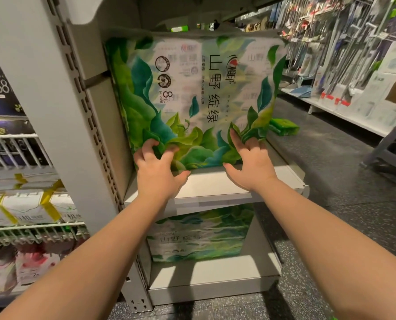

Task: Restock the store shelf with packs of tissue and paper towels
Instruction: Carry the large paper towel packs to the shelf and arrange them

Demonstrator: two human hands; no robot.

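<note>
The big green tissue pack stands on its narrow edge on the end-cap shelf, its printed face turned out toward the aisle and its lettering running sideways, which looks like the way to fit it under the shelf above and keep the leafy front on show. It sits toward the back of the board, leaving a bare strip of shelf in front, so I'd judge it is being squared up rather than lifted. A second pack of the same design lies on the shelf below.

Both hands are at the pack's lower edge. The left hand has its fingers curled like claws, tips digging into the soft wrapper and bunching it. The right hand is looser: fingers half bent against the wrapper's face, thumb spread out along the bottom edge. Whether it truly pinches the film or only presses on it, I can't quite tell.

A small green packet lies on the floor beyond.
</note>
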